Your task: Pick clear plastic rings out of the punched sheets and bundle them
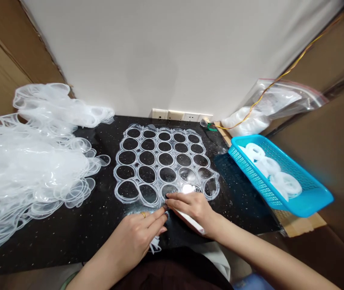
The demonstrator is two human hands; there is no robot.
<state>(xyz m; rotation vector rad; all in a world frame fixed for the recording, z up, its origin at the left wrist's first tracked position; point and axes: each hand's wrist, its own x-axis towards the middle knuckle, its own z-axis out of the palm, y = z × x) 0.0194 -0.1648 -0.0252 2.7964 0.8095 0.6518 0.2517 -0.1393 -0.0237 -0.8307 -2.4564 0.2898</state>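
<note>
The clear perforated sheet (166, 166) lies flat on the bench (99, 225). At its near edge, the right hand (197, 209) grips a white bar (190, 222); whether the left hand's (138, 231) grip pinches anything, I cannot tell. Leftward sits a translucent pile (39, 161); rightward, a blue basket (250, 169).

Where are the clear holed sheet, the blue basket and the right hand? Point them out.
Clear holed sheet (174, 165): head view, on the webbing between round holes near its middle.
Blue basket (254, 175): head view, on its left outer wall.
Right hand (196, 208): head view, on its back.
</note>
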